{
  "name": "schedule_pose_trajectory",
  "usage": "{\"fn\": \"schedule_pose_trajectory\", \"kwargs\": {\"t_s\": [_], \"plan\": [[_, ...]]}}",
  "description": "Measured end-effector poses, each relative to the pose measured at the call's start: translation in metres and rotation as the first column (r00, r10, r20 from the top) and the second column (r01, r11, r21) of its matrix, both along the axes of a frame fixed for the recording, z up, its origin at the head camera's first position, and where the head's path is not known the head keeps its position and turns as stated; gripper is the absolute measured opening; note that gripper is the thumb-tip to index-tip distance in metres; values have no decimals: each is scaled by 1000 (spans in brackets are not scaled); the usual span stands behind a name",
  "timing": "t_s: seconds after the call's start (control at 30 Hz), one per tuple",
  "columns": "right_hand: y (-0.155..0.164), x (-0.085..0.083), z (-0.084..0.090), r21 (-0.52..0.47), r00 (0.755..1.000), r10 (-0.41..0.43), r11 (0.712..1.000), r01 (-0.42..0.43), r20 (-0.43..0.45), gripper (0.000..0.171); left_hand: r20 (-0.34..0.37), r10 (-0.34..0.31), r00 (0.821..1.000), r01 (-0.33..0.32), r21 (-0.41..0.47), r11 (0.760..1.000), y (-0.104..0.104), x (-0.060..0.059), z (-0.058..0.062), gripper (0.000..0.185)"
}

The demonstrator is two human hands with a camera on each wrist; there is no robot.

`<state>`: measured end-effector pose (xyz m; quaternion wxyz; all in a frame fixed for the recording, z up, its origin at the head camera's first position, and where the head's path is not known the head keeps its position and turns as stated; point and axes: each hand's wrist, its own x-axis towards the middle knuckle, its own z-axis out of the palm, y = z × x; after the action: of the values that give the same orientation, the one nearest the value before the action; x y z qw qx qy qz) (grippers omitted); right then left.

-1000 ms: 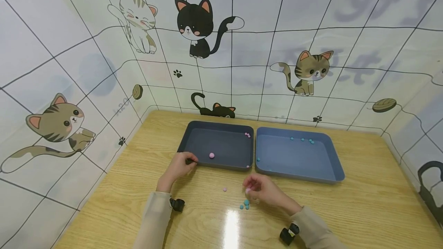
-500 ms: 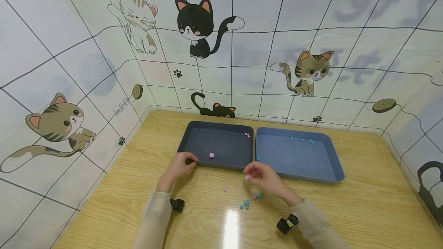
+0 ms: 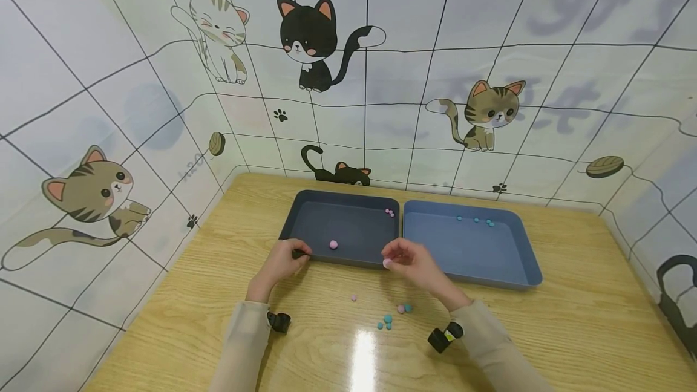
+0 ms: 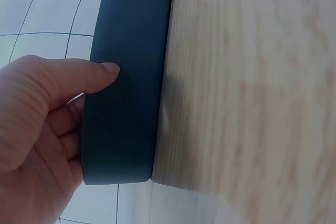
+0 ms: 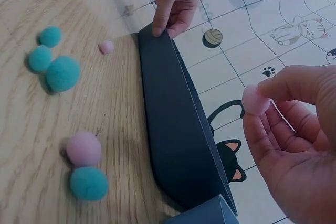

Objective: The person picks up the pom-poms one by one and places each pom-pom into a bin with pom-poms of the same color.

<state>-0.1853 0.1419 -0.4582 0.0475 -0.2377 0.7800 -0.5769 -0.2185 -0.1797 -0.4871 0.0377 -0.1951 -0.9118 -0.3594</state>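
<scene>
My right hand pinches a pink pompom between thumb and fingertips. It hangs over the near right corner of the dark tray. At that tray's near left corner my left hand grips the wall; in the left wrist view the thumb lies on the outer face and the curled fingers go behind the rim. Inside the dark tray sit a larger pink pompom and several tiny pink ones. On the table, a pink pompom touches a teal pompom.
A blue tray stands right of the dark one, with small teal pompoms along its far side. Three teal pompoms and a small pink pompom lie on the wooden table. A cat-patterned wall covering rises behind.
My right hand has moved away from the table and up to the dark tray's edge with the pink pompom. A pink and teal pair behind it has come into view. My left hand stays put.
</scene>
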Motion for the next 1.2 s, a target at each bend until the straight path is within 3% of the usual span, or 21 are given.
{"fn": "schedule_pose_trajectory", "kwargs": {"t_s": [0.83, 1.1, 1.2], "plan": [[-15, -20, 13, -58, 999, -51, 997, 52, 20, 19, 11, 8, 1000, -8, 2, 1000, 0, -2, -1, 11], [-24, -13, 38, -52, 998, -64, 996, 65, 21, 14, 5, 6, 1000, -6, -2, 1000, 0, -3, -3, 11], [-27, -15, 40, -61, 997, -67, 996, 70, 44, 15, -1, 5, 1000, -5, -5, 1000, -1, -2, -2, 11]]}}
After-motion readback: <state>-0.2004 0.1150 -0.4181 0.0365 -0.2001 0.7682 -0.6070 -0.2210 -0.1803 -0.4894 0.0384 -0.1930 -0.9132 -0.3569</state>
